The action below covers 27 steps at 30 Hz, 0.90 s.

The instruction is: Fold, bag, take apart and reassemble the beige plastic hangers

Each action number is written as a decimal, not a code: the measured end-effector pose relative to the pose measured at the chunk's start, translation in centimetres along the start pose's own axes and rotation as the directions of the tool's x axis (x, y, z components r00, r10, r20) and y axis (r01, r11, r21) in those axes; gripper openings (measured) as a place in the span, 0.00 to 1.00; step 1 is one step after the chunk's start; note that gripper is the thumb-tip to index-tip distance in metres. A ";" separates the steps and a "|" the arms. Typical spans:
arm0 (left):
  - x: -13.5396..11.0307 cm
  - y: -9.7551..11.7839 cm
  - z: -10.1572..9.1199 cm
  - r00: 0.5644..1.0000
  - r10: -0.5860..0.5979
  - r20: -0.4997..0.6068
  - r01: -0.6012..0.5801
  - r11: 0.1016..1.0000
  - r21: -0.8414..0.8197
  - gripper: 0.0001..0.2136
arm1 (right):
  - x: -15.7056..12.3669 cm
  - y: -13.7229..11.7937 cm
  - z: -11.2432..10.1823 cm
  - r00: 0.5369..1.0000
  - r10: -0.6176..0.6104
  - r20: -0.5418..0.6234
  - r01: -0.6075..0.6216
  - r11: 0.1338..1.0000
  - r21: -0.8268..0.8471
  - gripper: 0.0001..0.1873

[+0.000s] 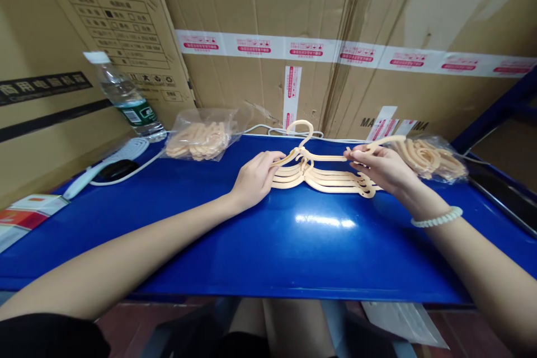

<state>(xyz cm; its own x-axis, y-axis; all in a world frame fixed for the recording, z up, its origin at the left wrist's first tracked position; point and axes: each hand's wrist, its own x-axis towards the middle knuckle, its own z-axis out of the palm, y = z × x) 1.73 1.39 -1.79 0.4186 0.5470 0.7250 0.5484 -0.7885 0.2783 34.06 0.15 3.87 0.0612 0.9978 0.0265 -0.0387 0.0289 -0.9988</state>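
Between my hands is a beige plastic clothes hanger point(325, 157), its hook point(309, 130) pointing up toward the boxes. My left hand point(257, 182) is closed on the hanger's left arm. At its right end, my right hand point(380, 165) pinches a curved beige plastic piece point(390, 140); the fingers partly hide where piece and hanger meet, so I cannot tell whether they are joined. Just in front, several similar hangers point(331, 183) lie stacked on the blue table point(268, 257), partly covered by my left fingers.
Clear bags of beige plastic parts lie at the back left point(201, 137) and behind my right hand point(436, 159). A water bottle point(132, 103), a white brush-like object point(111, 162) and a black oval object point(119, 169) are at left. Cardboard boxes point(260, 95) wall the back; a white cable point(260, 127) runs there.
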 end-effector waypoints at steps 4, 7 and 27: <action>0.0 0.1 0.1 1.000 0.009 -0.008 -0.009 1.000 -0.010 0.11 | 0.3 -0.1 -0.7 0.998 0.014 0.061 -0.009 0.996 -0.089 0.19; 0.0 0.1 0.0 1.000 0.014 0.000 -0.014 1.000 -0.016 0.11 | 0.3 -0.3 -1.1 0.994 0.062 0.092 -0.054 0.995 -0.085 0.19; 0.0 0.1 0.0 0.996 0.093 0.018 -0.092 0.995 -0.039 0.12 | -0.3 -1.1 -0.6 0.954 0.266 0.141 -0.254 0.962 -0.098 0.11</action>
<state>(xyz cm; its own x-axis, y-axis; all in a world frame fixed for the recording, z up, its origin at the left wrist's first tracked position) 1.75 1.36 -1.76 0.4803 0.4763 0.7365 0.4792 -0.8458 0.2345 34.69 -0.17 4.95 -0.0923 0.9677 -0.2346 0.0446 -0.2314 -0.9718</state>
